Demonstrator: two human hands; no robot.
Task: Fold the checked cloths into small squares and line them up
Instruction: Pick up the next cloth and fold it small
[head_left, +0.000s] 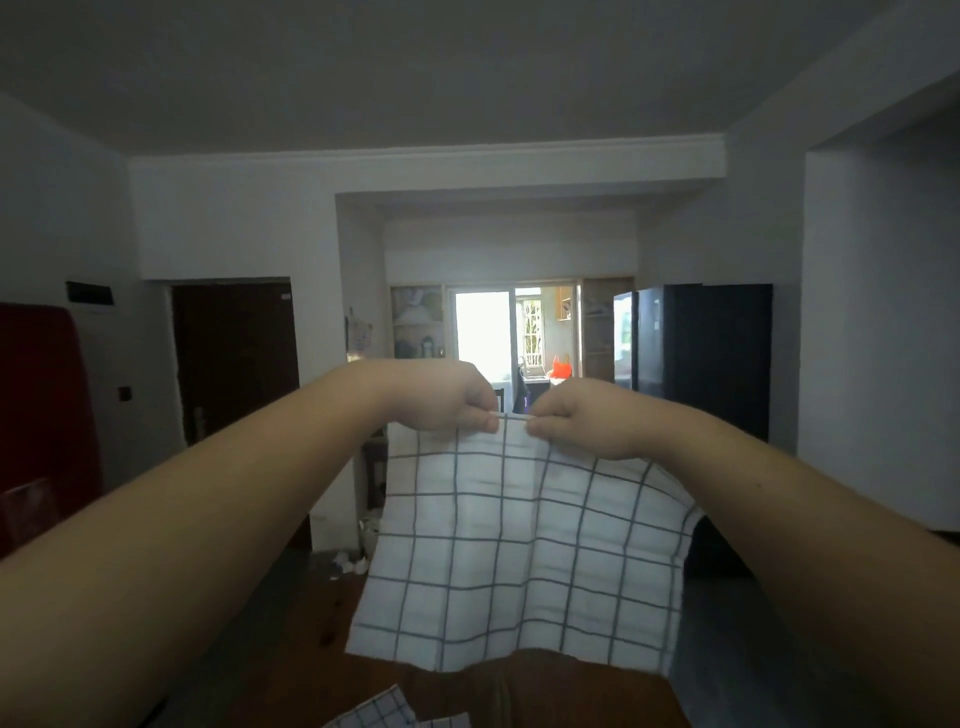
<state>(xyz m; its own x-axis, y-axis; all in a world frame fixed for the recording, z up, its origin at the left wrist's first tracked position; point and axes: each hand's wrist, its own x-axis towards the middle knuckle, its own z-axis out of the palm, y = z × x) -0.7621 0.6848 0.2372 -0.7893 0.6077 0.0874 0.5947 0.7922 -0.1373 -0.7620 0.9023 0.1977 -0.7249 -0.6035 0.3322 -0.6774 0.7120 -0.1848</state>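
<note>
Spare cloth (376, 713) at table's (498, 691) near edge; left hand (447, 397), right hand (582, 418) pinch-gripping hanging cloth (519, 545); match corners before creasing.

one head cam, wide-angle, facing fwd across the room toward a far doorway (511, 332), raised forearms close up front, table (467, 691) edge at bottom.

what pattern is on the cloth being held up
White with a thin dark grey grid check on the cloth, clearest in the head view.
</note>
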